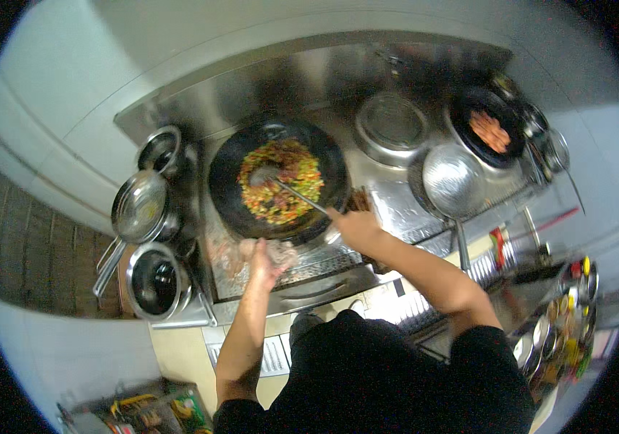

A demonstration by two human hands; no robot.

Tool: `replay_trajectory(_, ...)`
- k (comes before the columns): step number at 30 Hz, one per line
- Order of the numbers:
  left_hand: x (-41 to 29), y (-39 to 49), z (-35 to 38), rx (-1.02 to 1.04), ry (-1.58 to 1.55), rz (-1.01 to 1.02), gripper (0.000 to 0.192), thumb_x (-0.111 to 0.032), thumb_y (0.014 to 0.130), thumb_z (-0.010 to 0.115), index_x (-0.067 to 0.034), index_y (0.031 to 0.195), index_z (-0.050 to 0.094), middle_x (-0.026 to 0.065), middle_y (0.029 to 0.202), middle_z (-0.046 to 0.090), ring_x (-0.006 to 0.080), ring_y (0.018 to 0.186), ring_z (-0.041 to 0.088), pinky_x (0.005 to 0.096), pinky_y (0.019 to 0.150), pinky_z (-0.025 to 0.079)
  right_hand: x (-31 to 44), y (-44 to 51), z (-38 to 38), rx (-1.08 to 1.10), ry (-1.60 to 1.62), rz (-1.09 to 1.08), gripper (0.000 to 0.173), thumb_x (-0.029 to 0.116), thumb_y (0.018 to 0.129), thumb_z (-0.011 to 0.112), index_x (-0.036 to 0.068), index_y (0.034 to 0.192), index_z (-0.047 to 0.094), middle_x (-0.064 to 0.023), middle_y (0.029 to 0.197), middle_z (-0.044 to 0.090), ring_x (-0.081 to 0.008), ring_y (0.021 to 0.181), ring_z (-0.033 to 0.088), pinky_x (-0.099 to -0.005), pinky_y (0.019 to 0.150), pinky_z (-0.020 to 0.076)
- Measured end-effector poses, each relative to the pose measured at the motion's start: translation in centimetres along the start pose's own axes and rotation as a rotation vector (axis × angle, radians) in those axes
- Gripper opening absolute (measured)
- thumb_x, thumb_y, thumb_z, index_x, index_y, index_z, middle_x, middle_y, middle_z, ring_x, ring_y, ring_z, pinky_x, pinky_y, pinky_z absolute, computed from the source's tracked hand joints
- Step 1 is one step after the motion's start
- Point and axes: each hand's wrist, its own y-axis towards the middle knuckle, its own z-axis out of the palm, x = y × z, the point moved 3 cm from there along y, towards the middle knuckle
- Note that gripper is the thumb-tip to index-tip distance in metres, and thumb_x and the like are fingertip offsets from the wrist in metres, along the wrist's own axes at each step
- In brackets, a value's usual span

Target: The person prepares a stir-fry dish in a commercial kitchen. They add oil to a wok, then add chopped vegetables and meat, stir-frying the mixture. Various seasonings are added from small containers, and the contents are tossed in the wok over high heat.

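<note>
A large dark wok sits on the steel stove in front of me. Inside it lies a chopped mix of green, yellow, red and brown bits. My right hand grips the handle of a cooking ladle, whose bowl rests down in the food. At the wok's near rim my left hand is closed on a pale, crumpled cloth. The cloth appears to lie against the rim; whether it wraps a wok handle is hidden.
Metal bowls and a strainer stand at the left. On the right are a round lidded pot, a long-handled strainer and a black pan holding reddish-brown pieces. Seasoning containers crowd the lower right.
</note>
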Motion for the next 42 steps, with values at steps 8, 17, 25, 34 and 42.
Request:
replay_trajectory(8,4.9,-1.4,0.5,0.002,-0.014,-0.073,0.043,-0.039,0.102,0.039,-0.006,0.128,0.048,0.0145,0.12,0.063,0.0271,0.102,0.068,0.047,0.08,0.06,-3.9,2.0,-2.8,0.143,-0.117,0.263,0.037,0.021,0.098,0.046,0.012,0.133,0.055,-0.0168,0.084,0.072,-0.0354,0.075,0.071,-0.0482,0.064,0.0581)
replay_trajectory(17,5.7,-6.4,-2.8,-0.056,-0.07,-0.091,0.043,-0.033,0.099,0.045,0.004,0.119,0.055,0.0169,0.104,0.066,0.0281,0.09,0.066,0.0413,0.075,0.057,-3.9,-3.0,-5.7,0.336,-0.186,0.221,0.042,0.027,0.099,0.049,0.025,0.141,0.052,-0.0189,0.085,0.071,-0.0369,0.079,0.071,-0.0491,0.07,0.0573)
replay_trajectory(25,9.0,-2.7,-3.5,0.089,0.188,-0.05,0.037,-0.034,0.099,0.049,-0.001,0.114,0.058,0.015,0.102,0.066,0.0251,0.085,0.066,0.0398,0.071,0.057,-0.1,1.0,-2.2,0.134,-0.062,0.046,0.038,0.019,0.099,0.043,0.013,0.135,0.054,-0.0161,0.085,0.071,-0.0359,0.078,0.071,-0.0527,0.066,0.0561)
replay_trajectory(34,3.6,-1.9,-2.0,-0.14,0.07,0.069,0.053,-0.051,0.102,0.041,-0.003,0.113,0.06,0.0102,0.102,0.065,0.0218,0.088,0.064,0.0354,0.076,0.053,-2.0,3.4,-3.2,0.033,0.044,0.114,0.042,0.014,0.097,0.044,0.009,0.138,0.051,-0.0176,0.097,0.072,-0.0362,0.084,0.071,-0.048,0.072,0.0573)
replay_trajectory(42,2.6,10.8,0.6,0.072,-0.078,-0.083,0.035,-0.028,0.093,0.049,-0.012,0.124,0.051,0.0089,0.112,0.063,0.0276,0.095,0.063,0.0425,0.067,0.056,-3.3,-4.2,-4.1,0.444,-0.12,0.08,0.054,0.016,0.096,0.048,0.032,0.147,0.043,-0.0183,0.085,0.071,-0.0361,0.076,0.071,-0.0482,0.067,0.0582)
